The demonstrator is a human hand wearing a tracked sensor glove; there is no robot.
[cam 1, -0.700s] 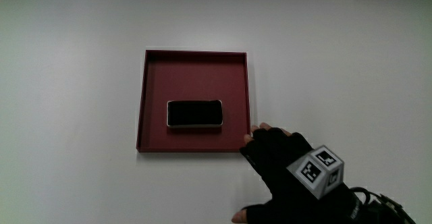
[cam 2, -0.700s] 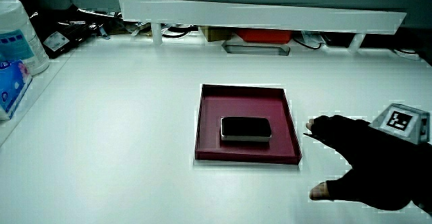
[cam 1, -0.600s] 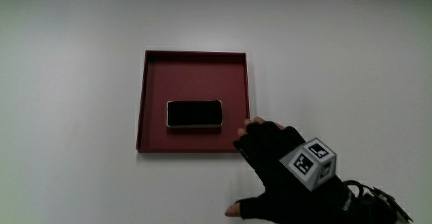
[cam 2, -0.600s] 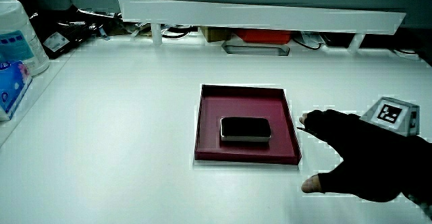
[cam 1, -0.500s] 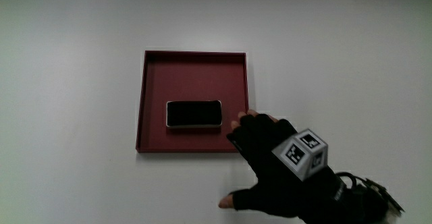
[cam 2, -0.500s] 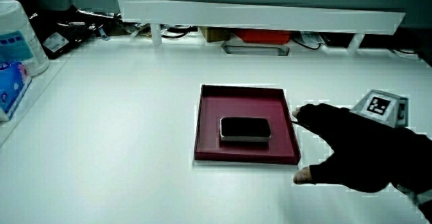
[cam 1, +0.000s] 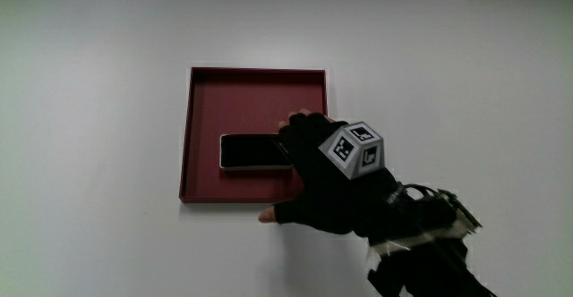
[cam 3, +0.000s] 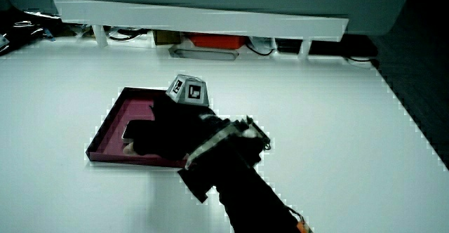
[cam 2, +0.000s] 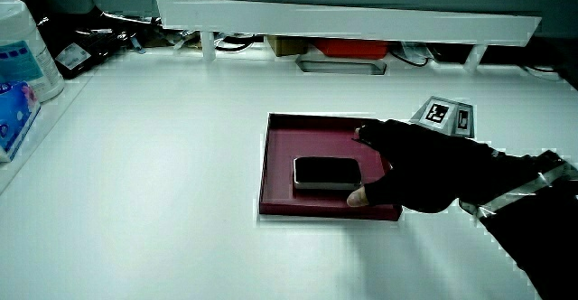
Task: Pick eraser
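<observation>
Under your grip point(cam 1: 322, 176) lies the eraser point(cam 1: 251, 151), a dark flat block, flat on the floor of a red tray point(cam 1: 201, 109) on the white counter point(cam 1: 98, 154). Your fingers point(cam 2: 366, 132) spread over one end, thumb point(cam 2: 358, 196) at its near edge, not yet closed on it.

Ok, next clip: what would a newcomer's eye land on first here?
The black gloved hand with its patterned cube, reaching over the dark red tray. Next, the black eraser lying in that tray, with the fingers spread over one end of it, grip not yet closed.
</observation>
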